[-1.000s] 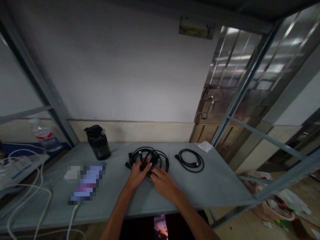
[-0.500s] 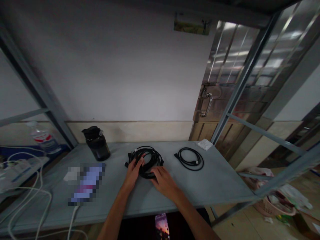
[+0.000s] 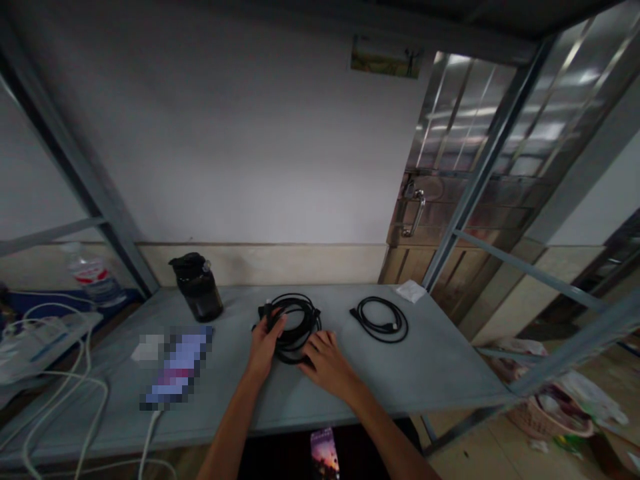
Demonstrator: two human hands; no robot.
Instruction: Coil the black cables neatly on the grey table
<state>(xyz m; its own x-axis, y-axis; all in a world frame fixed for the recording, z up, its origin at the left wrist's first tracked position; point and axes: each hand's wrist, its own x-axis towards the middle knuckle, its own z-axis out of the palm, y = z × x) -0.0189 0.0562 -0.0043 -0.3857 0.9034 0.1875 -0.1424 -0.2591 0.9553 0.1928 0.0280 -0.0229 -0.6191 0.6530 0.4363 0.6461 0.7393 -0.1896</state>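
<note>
Head view shows a grey surface (image 3: 440,373) across the lower half of the frame. On it, a little below the centre of the frame, lies the bundle of black cables (image 3: 307,322), wound in several loops. Its outline is nearly round, so I cannot name one clear long axis. It is placed between the two hands and somewhat ahead of them, that is, higher in the frame than the wrists.

To the right of the bundle, well apart from it, a single black cable (image 3: 386,327) lies flat in its own ring. The right hand (image 3: 325,357) is the nearer one to this ring, but does not touch it. For the bundle, both hands are equally near: the right hand has its fingers bent at the lower right edge of the loops, and whether they pinch a strand I cannot tell. The left hand (image 3: 263,347) has its thumb and fingers closed around a thick dark part at the left side of the bundle. Smallest is a white packet (image 3: 411,291), near the surface's upper right corner.
</note>
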